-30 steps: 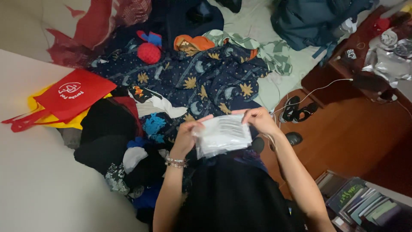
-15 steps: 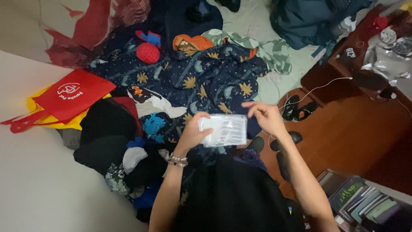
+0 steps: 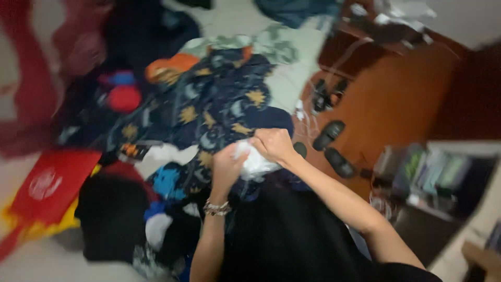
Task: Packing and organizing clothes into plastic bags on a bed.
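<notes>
Near the middle of the frame we see both hands closed on a crumpled white cloth (image 3: 254, 163): the left hand (image 3: 228, 168) grips its left side, the right hand (image 3: 272, 145) clasps it from above. The left wrist wears a beaded bracelet (image 3: 216, 208). Under the cloth lies a dark blue patterned blanket (image 3: 219, 107). A red bag (image 3: 49, 184) sits at the lower left, a brown wooden cabinet (image 3: 396, 104) at the upper right. The view is blurred.
</notes>
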